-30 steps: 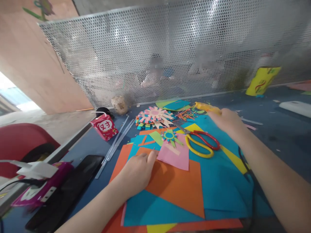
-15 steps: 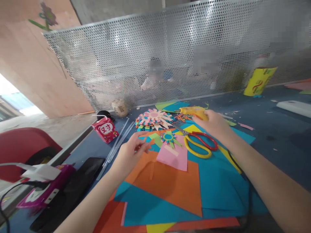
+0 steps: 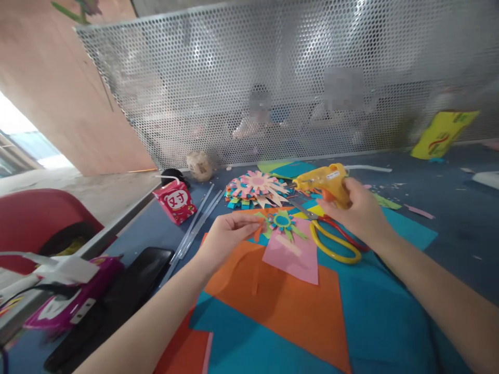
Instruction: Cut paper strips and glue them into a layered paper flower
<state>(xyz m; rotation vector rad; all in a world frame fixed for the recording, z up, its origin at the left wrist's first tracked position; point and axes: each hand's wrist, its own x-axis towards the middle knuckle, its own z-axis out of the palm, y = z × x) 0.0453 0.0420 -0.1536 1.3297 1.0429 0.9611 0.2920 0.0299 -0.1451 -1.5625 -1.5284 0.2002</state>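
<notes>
My right hand (image 3: 356,208) is wrapped round a yellow hot glue gun (image 3: 325,182), its nozzle pointing left over the scissor blades. My left hand (image 3: 230,236) pinches a small strip of orange paper (image 3: 258,230) between thumb and fingers. Just right of that strip lies a small paper rosette (image 3: 282,222) in blue, green and pink, with green tails, on a pink paper sheet (image 3: 290,257). Scissors (image 3: 335,241) with one yellow and one red handle rest below the glue gun. Behind them sits a stack of finished-looking paper rosettes (image 3: 259,187), a pink one on top.
Orange paper (image 3: 288,306) and blue paper (image 3: 385,296) cover the table in front. On the left are clear glue sticks (image 3: 198,223), a red drink carton (image 3: 175,201), a black phone-like slab (image 3: 132,283) and a purple power strip (image 3: 78,306). A perforated metal screen (image 3: 234,88) stands behind.
My right hand has raised the glue gun off the table, so its whole body shows. My left hand has moved right with the orange strip, closer to the small rosette. The view has shifted slightly.
</notes>
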